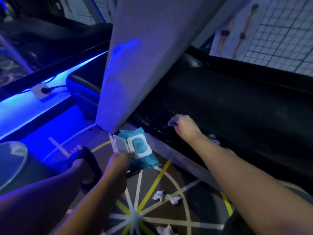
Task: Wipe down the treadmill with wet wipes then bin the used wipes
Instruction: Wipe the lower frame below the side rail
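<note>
The right hand presses a white wipe against the treadmill deck's near edge. The left hand grips an open blue wipes pack; crumpled wipes litter the floor.

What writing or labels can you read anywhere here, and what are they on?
None can be read.
Wet wipes pack, held in the left hand: any print on the blue wrapper is too blurred.
Wall poster: shows only figures, no legible text.

The dark floor, marked with yellow and white lines, bears crumpled used wipes.
</note>
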